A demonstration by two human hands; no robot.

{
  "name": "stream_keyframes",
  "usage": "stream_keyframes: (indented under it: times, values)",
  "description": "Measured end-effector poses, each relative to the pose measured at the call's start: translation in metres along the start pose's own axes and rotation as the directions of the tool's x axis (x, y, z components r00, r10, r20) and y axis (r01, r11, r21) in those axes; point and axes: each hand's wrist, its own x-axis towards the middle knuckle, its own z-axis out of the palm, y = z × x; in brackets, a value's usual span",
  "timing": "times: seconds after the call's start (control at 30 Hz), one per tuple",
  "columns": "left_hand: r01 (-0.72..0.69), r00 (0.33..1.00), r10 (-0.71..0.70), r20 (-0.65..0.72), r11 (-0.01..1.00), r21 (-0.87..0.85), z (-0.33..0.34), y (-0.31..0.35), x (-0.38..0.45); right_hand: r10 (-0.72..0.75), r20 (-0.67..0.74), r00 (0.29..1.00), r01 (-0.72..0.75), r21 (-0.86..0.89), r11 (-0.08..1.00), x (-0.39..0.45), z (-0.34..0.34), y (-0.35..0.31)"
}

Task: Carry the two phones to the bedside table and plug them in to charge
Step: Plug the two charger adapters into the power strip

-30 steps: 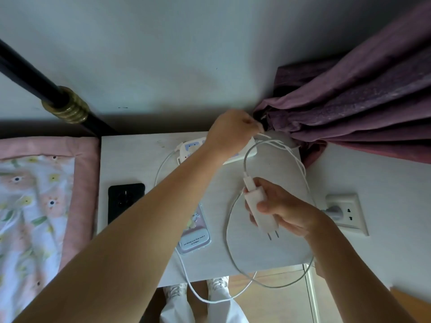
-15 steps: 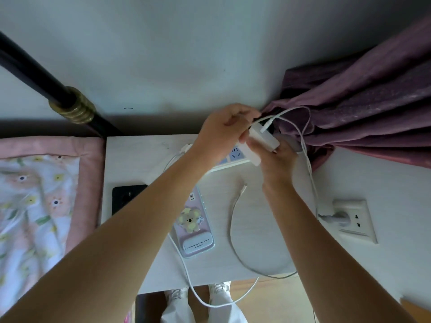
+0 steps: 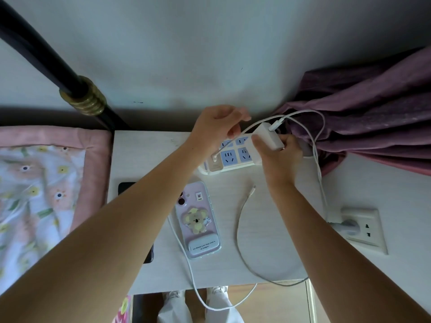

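Right hand: my right hand [image 3: 278, 157] was closed around the white charger brick [image 3: 268, 138], holding it over the power strip [image 3: 229, 157] at about 12 o'clock on the bedside table [image 3: 144, 145]; whether its prongs were seated I could not tell.
Left hand: my left hand [image 3: 215, 127] was curled loosely, fingertips pinching a white cable [image 3: 250, 129] just at the brick's 9 o'clock side.
Phones, counted: two. The pink-cased phone [image 3: 198, 220] lay face down near the table's centre; the black phone [image 3: 127, 186] lay at its 9 o'clock, mostly hidden under my left forearm.
Cables, counted: I saw at least two white leads. One ran from a port at the strip's left end, past the pink phone and off the table's 6 o'clock edge. The loose connector tip [image 3: 253, 188] of another lay free at the pink phone's 2 o'clock, touching neither phone.
Power strip: one, its lead going to the wall socket [image 3: 363, 227] at 3 o'clock.
Surroundings: purple curtain [image 3: 361, 127] at 2 o'clock, floral bedding [image 3: 42, 190] at 9 o'clock.
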Motion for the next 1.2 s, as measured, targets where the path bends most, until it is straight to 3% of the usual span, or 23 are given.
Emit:
stream_keyframes:
  times: [0.1, 0.2, 0.27, 0.43, 0.73, 1.2]
  values:
    - [0.001, 1.000, -0.004, 0.009, 0.959, 0.284, -0.011, -0.019, 0.017, -0.046, -0.004, 0.999, 0.046, -0.053, 0.998, -0.006, 0.003, -0.001]
    - [0.044, 0.971, -0.174, 0.162, 0.801, 0.597, -0.018, -0.027, 0.031, -0.041, 0.004, 0.999, 0.042, -0.061, 0.997, -0.011, 0.005, 0.000]
    - [0.029, 0.952, -0.225, 0.206, 0.740, 0.672, -0.018, -0.026, 0.034, -0.034, -0.002, 0.999, 0.034, -0.050, 0.998, -0.011, 0.005, 0.000]
    - [0.065, 0.956, -0.237, 0.173, 0.744, 0.665, -0.019, -0.028, 0.037, -0.050, -0.064, 0.997, 0.053, 0.041, 0.998, -0.006, 0.008, -0.010]
    - [0.144, 0.946, -0.290, 0.143, 0.775, 0.615, -0.020, -0.030, 0.040, -0.146, 0.000, 0.989, 0.145, -0.132, 0.981, -0.002, 0.017, -0.010]
    - [0.045, 0.944, -0.247, 0.218, 0.752, 0.658, -0.025, -0.032, 0.043, -0.208, 0.019, 0.978, 0.205, -0.272, 0.940, -0.015, 0.023, -0.004]
